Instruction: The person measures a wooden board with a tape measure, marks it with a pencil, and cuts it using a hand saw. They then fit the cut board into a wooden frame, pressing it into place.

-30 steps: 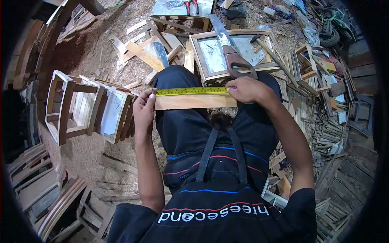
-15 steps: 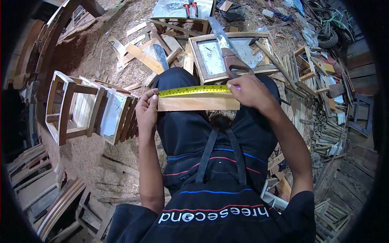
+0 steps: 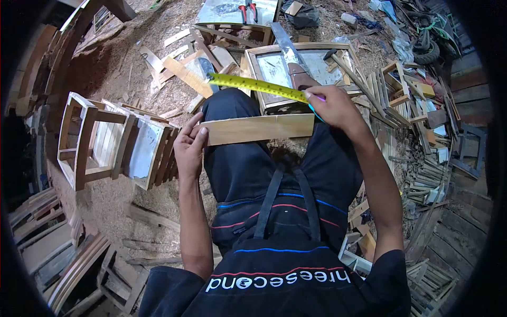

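Wooden board (image 3: 259, 130) spans above the thighs (image 3: 232, 166), its left end pinched by the left hand (image 3: 191, 140), thumb on the near face. Right hand (image 3: 332, 107) clenched on the tape measure (image 3: 253, 86), just beside the board's other end; blade sticks out leftward, its tip free of the wood. Dark shirt (image 3: 280, 296): white lettering, upside down, reads "hreesecond", round emblem (image 3: 245, 283) among it. Tape numerals too small to read. Board pale, flat, straight-edged; blade yellow, slightly curved. Handsaw (image 3: 286, 45) beyond: grey metal, brown handle.
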{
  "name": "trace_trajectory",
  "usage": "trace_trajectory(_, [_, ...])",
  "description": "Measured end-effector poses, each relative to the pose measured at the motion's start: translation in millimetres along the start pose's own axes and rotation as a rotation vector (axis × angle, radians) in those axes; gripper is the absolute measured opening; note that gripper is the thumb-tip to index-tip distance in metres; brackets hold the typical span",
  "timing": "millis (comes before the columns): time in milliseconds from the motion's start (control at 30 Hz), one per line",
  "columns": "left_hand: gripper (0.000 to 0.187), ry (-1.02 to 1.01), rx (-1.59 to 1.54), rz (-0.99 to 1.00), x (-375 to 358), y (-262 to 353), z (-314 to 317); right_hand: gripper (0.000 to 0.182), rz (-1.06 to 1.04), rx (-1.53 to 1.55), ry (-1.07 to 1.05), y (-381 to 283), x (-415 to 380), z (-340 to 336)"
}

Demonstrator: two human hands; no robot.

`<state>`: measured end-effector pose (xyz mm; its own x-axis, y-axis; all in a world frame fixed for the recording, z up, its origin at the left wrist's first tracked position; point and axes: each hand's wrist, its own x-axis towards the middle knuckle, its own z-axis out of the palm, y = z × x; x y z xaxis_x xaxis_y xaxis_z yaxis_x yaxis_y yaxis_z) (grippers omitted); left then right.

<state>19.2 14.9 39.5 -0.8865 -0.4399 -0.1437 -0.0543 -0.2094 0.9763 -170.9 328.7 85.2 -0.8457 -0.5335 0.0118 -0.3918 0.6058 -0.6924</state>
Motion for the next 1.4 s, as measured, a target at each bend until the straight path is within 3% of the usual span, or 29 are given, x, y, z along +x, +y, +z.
trace_trajectory(200, [0.028, 0.070, -0.065, 0.313, -6, -22, -2, 0.033, 0.141, 0.114, -0.090, 14, -17, -3])
trace_trajectory(433, [0.022, 0.103, -0.081, 0.409, -12, -30, 2, 0.033, 0.200, 0.144, -0.114, 18, -30, 0])
trace_trajectory(633, [0.023, 0.130, -0.046, 0.413, -8, -31, 0, 0.033, 0.191, 0.073, -0.027, 6, -29, -18])
trace_trajectory(733, [0.031, 0.223, -0.019, 0.176, -2, -25, -1, 0.034, 0.158, 0.027, -0.007, -4, -26, -24])
trace_trajectory(833, [0.032, 0.182, -0.023, 0.119, 9, -14, 3, 0.034, 0.116, -0.018, 0.002, -20, -23, -22])
trace_trajectory(967, [0.035, 0.119, -0.075, 0.079, 17, -11, 3, 0.031, -0.023, -0.088, -0.129, -19, -14, -4])
trace_trajectory(1167, [0.036, 0.118, -0.129, 0.061, 14, -21, -1, 0.030, 0.085, -0.060, -0.307, -10, -9, 17])
trace_trajectory(1400, [0.042, 0.045, -0.178, 0.070, 14, -27, -6, 0.032, 0.045, -0.050, -0.334, -4, -6, 24])
